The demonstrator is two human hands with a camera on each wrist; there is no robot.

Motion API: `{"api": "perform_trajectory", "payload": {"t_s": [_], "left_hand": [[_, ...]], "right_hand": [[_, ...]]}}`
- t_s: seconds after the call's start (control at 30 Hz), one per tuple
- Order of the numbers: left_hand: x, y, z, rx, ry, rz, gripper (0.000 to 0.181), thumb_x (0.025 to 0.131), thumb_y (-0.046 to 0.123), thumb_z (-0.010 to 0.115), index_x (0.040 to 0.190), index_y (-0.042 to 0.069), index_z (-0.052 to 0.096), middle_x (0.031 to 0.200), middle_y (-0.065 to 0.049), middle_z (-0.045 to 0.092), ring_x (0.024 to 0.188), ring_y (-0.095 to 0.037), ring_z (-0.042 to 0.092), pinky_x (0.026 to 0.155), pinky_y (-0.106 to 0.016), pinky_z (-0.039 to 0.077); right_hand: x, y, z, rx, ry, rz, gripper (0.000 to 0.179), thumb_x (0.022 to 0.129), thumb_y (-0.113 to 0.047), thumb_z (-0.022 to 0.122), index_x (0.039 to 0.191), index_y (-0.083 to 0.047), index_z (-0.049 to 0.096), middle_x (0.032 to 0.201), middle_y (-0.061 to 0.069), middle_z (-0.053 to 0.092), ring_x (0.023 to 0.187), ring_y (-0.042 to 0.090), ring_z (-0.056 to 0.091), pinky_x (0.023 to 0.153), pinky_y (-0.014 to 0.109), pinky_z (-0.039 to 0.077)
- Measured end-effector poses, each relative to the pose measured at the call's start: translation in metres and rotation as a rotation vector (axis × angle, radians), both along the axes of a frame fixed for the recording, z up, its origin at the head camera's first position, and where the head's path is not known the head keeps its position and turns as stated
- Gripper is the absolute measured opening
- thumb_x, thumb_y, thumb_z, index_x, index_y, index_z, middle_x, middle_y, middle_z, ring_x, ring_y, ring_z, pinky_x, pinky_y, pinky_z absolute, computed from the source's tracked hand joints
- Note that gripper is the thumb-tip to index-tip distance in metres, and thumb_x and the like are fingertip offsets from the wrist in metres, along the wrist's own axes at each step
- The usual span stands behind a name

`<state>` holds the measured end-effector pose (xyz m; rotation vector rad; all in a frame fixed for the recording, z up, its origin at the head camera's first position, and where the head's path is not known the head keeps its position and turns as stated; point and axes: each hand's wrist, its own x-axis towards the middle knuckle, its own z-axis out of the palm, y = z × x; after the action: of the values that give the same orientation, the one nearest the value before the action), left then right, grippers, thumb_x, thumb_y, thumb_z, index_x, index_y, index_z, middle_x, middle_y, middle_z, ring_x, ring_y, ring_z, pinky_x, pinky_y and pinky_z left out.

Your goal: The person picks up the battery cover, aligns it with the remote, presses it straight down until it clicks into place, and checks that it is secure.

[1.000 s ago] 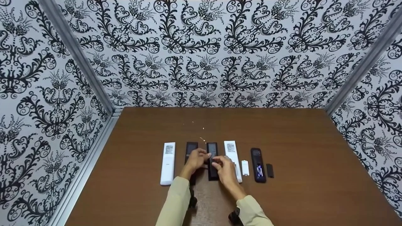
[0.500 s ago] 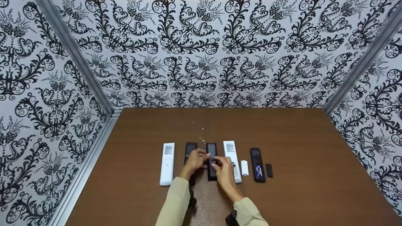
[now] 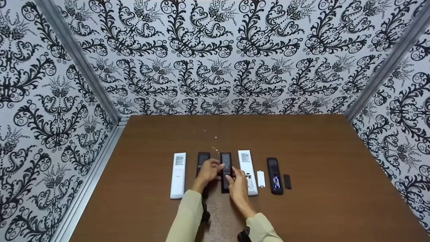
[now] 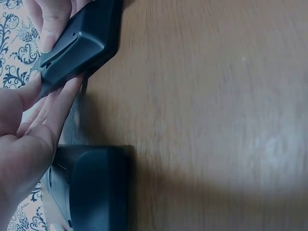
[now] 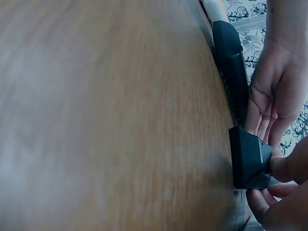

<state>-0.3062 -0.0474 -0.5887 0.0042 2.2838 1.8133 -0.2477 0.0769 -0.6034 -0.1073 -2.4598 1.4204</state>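
Both hands hold a black remote control lying back up in the middle of the row. My left hand grips its left edge, thumb on top and fingers underneath in the left wrist view. My right hand grips the right edge, its thumb pressing on the back. In the left wrist view, the held remote is tilted off the table, and a narrow gap shows along its back cover. Another black remote lies beside my left hand, partly hidden by it. A white remote with an uncovered battery compartment lies right of my right hand.
A white remote lies at the row's left end. To the right are a white battery cover, a black remote with batteries showing, and a black battery cover. The brown table is bounded by patterned walls.
My right hand has shifted slightly left and down, its fingers moving from above the remote's back to its right edge. My left hand keeps its grip. More of the white remote's compartment shows.
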Motion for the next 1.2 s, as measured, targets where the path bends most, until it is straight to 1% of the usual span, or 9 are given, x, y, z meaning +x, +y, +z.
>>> {"api": "perform_trajectory", "payload": {"t_s": [0.17,0.37,0.5,0.63,0.77,0.87,0.97,1.03,1.2], "left_hand": [[0.001,0.0,0.0,-0.008,0.006,-0.002,0.032,0.098,0.012,0.063,0.119,-0.012,0.058,0.107,-0.026,0.069,0.085,-0.023,0.067,0.066,-0.035,0.061],[0.001,0.002,0.001,-0.011,0.009,0.002,0.03,0.098,0.011,0.063,0.117,-0.012,0.058,0.104,-0.025,0.07,0.082,-0.021,0.066,0.064,-0.034,0.061],[0.002,0.002,0.003,-0.071,0.04,-0.006,0.031,0.098,0.012,0.064,0.117,-0.012,0.059,0.106,-0.026,0.069,0.084,-0.025,0.068,0.065,-0.035,0.061],[0.003,0.003,0.004,-0.189,0.094,0.007,0.034,0.098,0.015,0.065,0.117,-0.012,0.062,0.104,-0.026,0.07,0.088,-0.027,0.07,0.069,-0.034,0.06],[0.005,0.006,0.005,-0.312,0.132,0.029,0.03,0.098,0.017,0.065,0.11,-0.011,0.065,0.094,-0.023,0.072,0.072,-0.026,0.071,0.061,-0.033,0.059],[0.007,0.012,0.008,-0.463,0.19,0.05,0.026,0.097,0.018,0.066,0.097,-0.008,0.068,0.085,-0.022,0.072,0.066,-0.027,0.069,0.058,-0.036,0.057],[0.01,0.021,0.012,-0.617,0.242,0.104,0.025,0.094,0.018,0.07,0.088,-0.006,0.071,0.085,-0.023,0.073,0.074,-0.034,0.071,0.065,-0.043,0.057],[0.011,0.027,0.014,-0.699,0.271,0.137,0.024,0.092,0.018,0.073,0.087,-0.006,0.072,0.088,-0.024,0.073,0.082,-0.037,0.072,0.069,-0.046,0.057],[0.013,0.037,0.019,-0.797,0.295,0.143,0.021,0.09,0.015,0.074,0.089,-0.006,0.074,0.088,-0.022,0.074,0.082,-0.037,0.073,0.068,-0.044,0.059]], "right_hand": [[0.001,0.0,0.001,0.008,-0.008,-0.005,0.038,0.091,0.002,0.067,0.125,0.016,0.058,0.115,0.029,0.06,0.1,0.039,0.065,0.086,0.046,0.057],[0.002,0.0,0.0,0.016,0.021,-0.024,0.036,0.089,0.003,0.068,0.123,0.015,0.06,0.11,0.026,0.06,0.095,0.037,0.066,0.084,0.046,0.057],[0.004,-0.002,0.0,0.046,0.007,-0.023,0.037,0.091,0.0,0.068,0.125,0.013,0.06,0.114,0.025,0.061,0.098,0.037,0.066,0.084,0.044,0.057],[0.005,-0.005,0.0,0.064,-0.027,-0.013,0.038,0.094,-0.003,0.066,0.128,0.012,0.059,0.12,0.026,0.061,0.109,0.039,0.063,0.093,0.048,0.054],[0.005,-0.006,-0.001,0.071,-0.024,-0.004,0.036,0.094,-0.002,0.065,0.126,0.013,0.061,0.117,0.025,0.062,0.112,0.04,0.062,0.097,0.05,0.051],[0.005,-0.007,-0.002,0.087,-0.008,-0.008,0.033,0.094,-0.001,0.064,0.123,0.013,0.063,0.113,0.024,0.064,0.109,0.039,0.063,0.095,0.049,0.051],[0.006,-0.008,-0.003,0.114,0.017,-0.011,0.029,0.095,-0.001,0.064,0.12,0.013,0.065,0.11,0.023,0.065,0.105,0.037,0.064,0.092,0.049,0.052],[0.007,-0.008,-0.004,0.134,0.038,-0.011,0.028,0.095,-0.001,0.064,0.118,0.013,0.065,0.107,0.021,0.065,0.102,0.036,0.064,0.091,0.049,0.053],[0.006,-0.008,-0.006,0.18,0.048,-0.017,0.026,0.094,-0.001,0.065,0.117,0.011,0.067,0.104,0.018,0.065,0.099,0.033,0.063,0.089,0.047,0.052]]}}
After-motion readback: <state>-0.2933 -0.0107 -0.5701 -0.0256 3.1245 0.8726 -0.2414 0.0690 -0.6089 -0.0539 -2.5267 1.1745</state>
